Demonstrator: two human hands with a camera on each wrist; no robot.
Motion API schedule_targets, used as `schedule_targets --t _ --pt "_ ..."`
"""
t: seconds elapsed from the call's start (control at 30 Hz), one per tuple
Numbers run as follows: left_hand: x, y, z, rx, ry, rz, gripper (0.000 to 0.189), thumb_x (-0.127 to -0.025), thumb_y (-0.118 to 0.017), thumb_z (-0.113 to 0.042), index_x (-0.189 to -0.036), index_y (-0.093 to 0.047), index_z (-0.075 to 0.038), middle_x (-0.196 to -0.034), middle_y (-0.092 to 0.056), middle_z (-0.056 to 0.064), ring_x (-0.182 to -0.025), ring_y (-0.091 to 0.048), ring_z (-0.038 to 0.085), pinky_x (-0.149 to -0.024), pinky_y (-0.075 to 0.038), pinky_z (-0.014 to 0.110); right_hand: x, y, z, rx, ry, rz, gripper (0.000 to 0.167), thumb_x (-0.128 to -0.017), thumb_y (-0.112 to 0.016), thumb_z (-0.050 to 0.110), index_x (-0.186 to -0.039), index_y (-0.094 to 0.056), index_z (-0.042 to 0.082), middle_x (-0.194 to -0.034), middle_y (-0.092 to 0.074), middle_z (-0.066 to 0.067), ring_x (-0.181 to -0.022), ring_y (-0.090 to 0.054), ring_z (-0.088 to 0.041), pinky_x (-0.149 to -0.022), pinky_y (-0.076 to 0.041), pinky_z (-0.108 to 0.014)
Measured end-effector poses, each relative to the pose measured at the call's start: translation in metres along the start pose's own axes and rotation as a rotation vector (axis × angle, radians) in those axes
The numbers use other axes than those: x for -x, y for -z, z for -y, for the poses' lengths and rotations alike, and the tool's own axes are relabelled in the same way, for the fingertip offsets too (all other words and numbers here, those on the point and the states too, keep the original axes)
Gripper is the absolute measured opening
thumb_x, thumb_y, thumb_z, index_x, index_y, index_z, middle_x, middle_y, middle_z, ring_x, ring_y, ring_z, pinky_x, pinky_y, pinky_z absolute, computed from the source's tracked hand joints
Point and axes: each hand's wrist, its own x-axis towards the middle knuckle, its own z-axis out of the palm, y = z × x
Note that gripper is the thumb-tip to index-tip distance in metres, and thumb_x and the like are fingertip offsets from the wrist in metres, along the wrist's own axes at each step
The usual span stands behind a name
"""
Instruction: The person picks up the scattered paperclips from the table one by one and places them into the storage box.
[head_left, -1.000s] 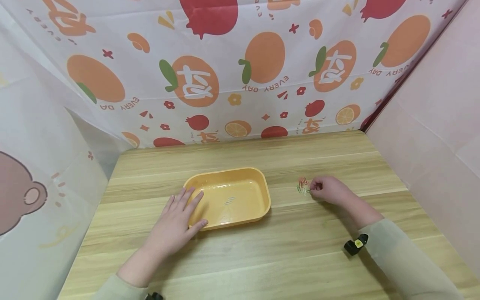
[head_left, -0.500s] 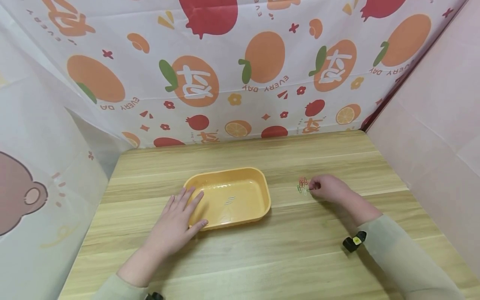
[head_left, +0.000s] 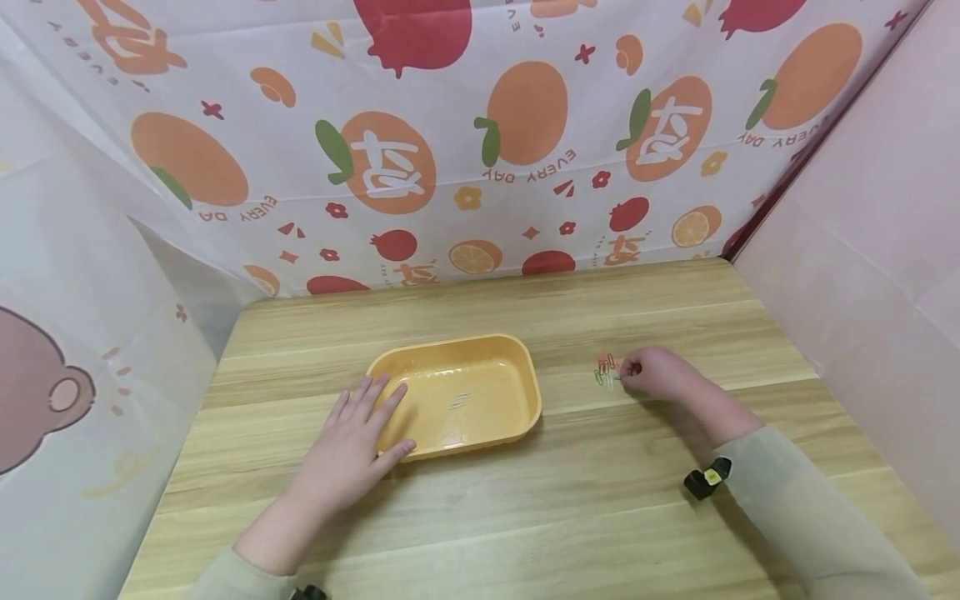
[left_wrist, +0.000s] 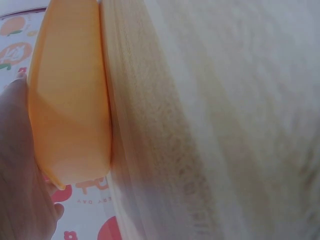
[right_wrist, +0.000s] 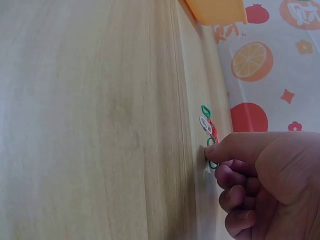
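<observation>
I judge this the pickup: my right grip [head_left: 663,377] pinches a green clip [right_wrist: 211,140], needing a lift; left grip [head_left: 345,450], straight-fingered, touches the tray [head_left: 491,396].

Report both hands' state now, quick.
Left hand: open, fingers spread over the edge of the yellow tray.
Right hand: closed, thumb and fingertip pinching a green paper clip.

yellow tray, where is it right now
In the head view, the yellow tray sits on the wooden table, left of the paper clips, with the left hand on its left end.
</observation>
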Motion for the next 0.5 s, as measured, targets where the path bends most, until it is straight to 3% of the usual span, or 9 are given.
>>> schedule_targets --t 0.5 --pt "-0.0011 0.0016 0.0000 -0.001 -0.003 -0.003 0.081 -0.096 -0.044 -0.066 -0.159 -0.023 -0.019 -0.164 -0.017 0.016 -0.150 -0.010 0.039 -0.119 -0.012 0.059 0.0032 -0.0007 -0.0021 0.085 0.062 -0.079 0.008 -0.088 -0.068 0.014 -0.090 -0.076 0.014 -0.084 -0.070 0.005 -0.075 -0.059 -0.011 -0.077 -0.053 -0.040"
